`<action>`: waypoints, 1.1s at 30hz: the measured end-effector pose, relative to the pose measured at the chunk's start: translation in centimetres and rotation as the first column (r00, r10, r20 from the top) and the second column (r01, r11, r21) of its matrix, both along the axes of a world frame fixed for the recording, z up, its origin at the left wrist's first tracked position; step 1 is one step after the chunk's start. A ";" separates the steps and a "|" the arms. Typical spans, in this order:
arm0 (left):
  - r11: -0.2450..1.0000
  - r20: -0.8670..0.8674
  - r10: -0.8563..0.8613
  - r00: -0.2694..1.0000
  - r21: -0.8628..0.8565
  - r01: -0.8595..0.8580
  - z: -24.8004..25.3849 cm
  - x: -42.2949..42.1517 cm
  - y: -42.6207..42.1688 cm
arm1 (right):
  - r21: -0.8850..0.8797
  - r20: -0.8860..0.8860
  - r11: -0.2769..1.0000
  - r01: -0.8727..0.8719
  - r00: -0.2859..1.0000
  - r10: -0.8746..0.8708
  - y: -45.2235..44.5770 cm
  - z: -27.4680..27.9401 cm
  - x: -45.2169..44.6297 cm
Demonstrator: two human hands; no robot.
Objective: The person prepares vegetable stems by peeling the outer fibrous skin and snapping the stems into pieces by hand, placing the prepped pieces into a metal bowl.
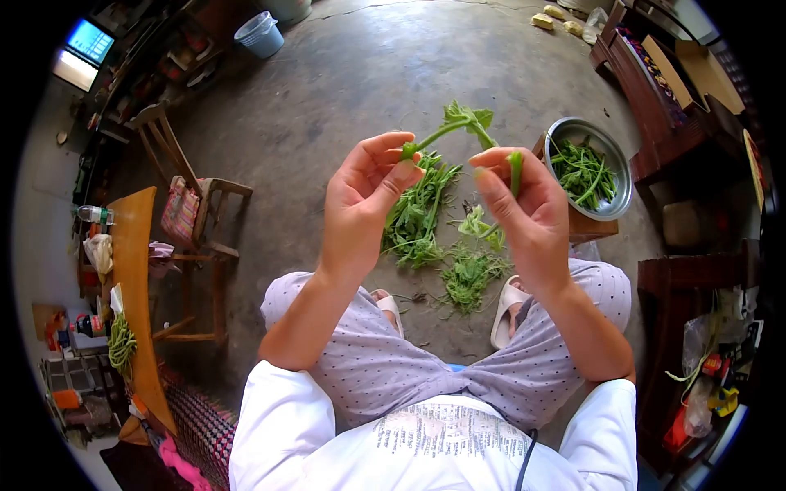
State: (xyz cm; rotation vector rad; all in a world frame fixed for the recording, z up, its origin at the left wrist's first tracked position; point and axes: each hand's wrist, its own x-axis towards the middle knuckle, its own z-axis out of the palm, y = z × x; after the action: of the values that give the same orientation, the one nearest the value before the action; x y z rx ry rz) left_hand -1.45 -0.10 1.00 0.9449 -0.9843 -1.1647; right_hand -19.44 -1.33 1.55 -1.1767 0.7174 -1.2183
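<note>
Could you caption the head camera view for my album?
Left hand holding a leafy green stem, right hand a short green piece, above a leafy green heap, near a round silver metal bowl.

The grey floor [344, 78] carries a pile of leafy greens [419, 217] at the centre of the frame, with a smaller heap of green scraps [467, 280] just below right. A bucket [260, 38] stands at upper left. Right of centre, a wooden stand [595, 227] bears a metal bowl [625, 201].
</note>
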 end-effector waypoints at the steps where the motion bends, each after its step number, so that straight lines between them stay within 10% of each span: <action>1: 1.000 -0.002 -0.006 1.000 0.000 0.006 0.0 -0.2 0.1 | -0.065 -0.096 0.998 0.008 0.995 -0.014 0.2 0.2 -0.1; 3: 0.989 0.215 0.067 0.974 -0.146 -0.036 -0.2 -0.7 0.3 | -0.124 -0.187 0.989 0.077 0.977 -0.100 0.4 0.7 -0.4; 5: 0.984 0.222 0.052 0.974 -0.175 -0.013 -0.2 -1.2 0.6 | -0.636 -0.365 0.762 0.123 0.822 -0.438 0.3 1.4 -0.5; 9: 0.955 0.356 0.081 0.931 -0.297 0.030 -0.2 -1.9 0.9 | -0.768 -0.346 0.635 0.081 0.783 -0.518 0.3 0.4 -0.9; 20: 0.930 0.515 0.175 0.839 -0.366 0.030 -0.6 -2.3 0.8 | -0.829 -0.372 0.560 0.014 0.733 -0.569 -0.2 -0.2 -1.3; 33: 0.981 0.429 0.047 0.902 -0.189 0.039 -0.8 -2.0 0.8 | -0.616 -0.516 0.788 0.005 0.753 -0.408 -0.4 0.1 -1.0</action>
State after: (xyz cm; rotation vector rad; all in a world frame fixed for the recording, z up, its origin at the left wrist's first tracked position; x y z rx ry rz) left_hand -3.49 0.73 0.18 1.0685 -1.4251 -0.8481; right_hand -20.48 -1.68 1.63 -2.1417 1.0372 -1.2819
